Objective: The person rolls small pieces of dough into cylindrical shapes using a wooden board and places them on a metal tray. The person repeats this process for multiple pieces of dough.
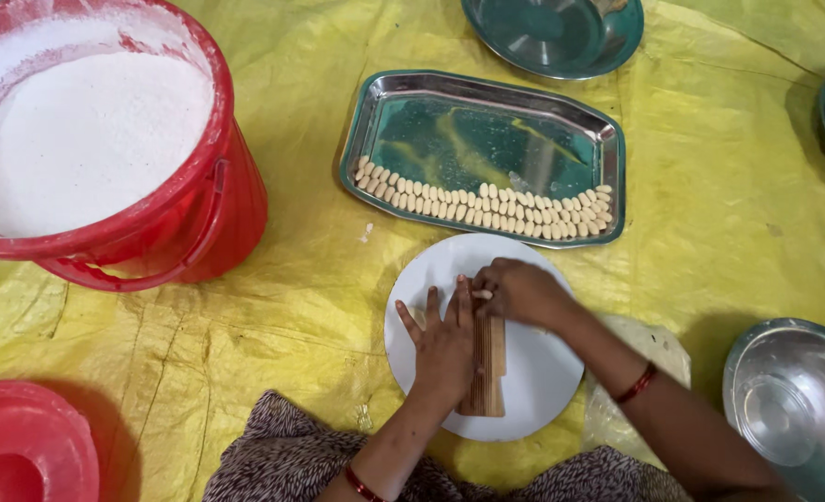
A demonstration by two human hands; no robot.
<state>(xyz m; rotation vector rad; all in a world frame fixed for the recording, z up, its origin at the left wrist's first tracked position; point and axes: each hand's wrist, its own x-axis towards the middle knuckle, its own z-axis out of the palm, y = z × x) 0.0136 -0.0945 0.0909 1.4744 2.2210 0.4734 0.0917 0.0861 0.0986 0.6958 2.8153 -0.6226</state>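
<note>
left hand [445, 349] flat on ridged wooden board [487, 376], right hand [517, 290] pinching a small dough piece [482, 295] at the board's top (white plate [543, 372] beneath), steel tray [487, 139] beyond

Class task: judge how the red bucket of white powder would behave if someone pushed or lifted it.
The red bucket looks nearly full of white powder, so it is probably heavy and would resist a push. Its wide body suggests it is unlikely to tip. Powder may spill if jolted, as the level sits near the rim.

Glossy steel tray [487, 102] gleaming far, ridged matt wooden board [487, 372] lying on a smooth white plastic plate [543, 372], shiny red plastic bucket [217, 214] left, crinkled yellow plastic sheet [301, 307] covering the floor.
</note>
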